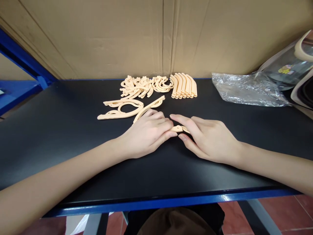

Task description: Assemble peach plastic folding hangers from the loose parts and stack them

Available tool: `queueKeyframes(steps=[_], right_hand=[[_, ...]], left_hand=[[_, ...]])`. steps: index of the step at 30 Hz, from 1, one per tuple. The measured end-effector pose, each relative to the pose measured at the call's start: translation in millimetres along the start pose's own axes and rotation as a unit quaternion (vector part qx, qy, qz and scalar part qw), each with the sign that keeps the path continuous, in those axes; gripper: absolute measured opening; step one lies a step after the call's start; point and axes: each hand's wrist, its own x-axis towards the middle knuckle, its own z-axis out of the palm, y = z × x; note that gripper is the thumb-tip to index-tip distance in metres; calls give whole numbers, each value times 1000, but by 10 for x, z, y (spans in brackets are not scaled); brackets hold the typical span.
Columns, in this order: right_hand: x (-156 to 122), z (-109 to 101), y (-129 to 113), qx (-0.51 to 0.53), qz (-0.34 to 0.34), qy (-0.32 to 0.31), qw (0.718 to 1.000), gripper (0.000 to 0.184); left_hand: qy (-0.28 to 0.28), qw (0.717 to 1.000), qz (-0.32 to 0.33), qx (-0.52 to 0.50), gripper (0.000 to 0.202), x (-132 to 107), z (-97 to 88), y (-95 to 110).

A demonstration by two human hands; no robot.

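My left hand (150, 132) is closed around a cream plastic folding hanger piece (177, 128), pinching it between thumb and fingers. The jointed end of that piece, with a small round hole, sticks out toward my right hand (207, 137). My right hand curls over the part beyond the joint, its index finger stretched above and its thumb below; the rest is hidden under the hand. Just past my left knuckles lies a curved hanger arm (156, 103), partly covered by the hand. To its left rests a folded hanger (119, 114) with a round hook.
Behind are a heap of loose cream hanger parts (137, 86), a cluster of hooks (161, 84) and a neat stack of curved arms (184, 85). Clear plastic wrap (246, 89) and a transparent container (286, 70) are at right. Cardboard (110, 39) walls the black table's (61, 130) back.
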Motion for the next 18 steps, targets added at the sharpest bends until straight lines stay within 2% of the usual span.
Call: queueKeyframes(steps=[5, 8, 14, 18], right_hand=[[1, -50, 6, -96, -83, 8, 992, 39], [0, -68, 25, -118, -112, 5, 987, 38], [4, -62, 170, -77, -137, 16, 987, 43], [-9, -80, 271, -1, -110, 0, 994, 32]], left_hand=[[1, 1000, 14, -2, 43, -11, 7, -6], [-4, 1000, 15, -11, 43, -7, 1, 3], [21, 997, -31, -64, 33, 0, -72, -12], [47, 992, -109, -43, 25, -45, -93, -83]])
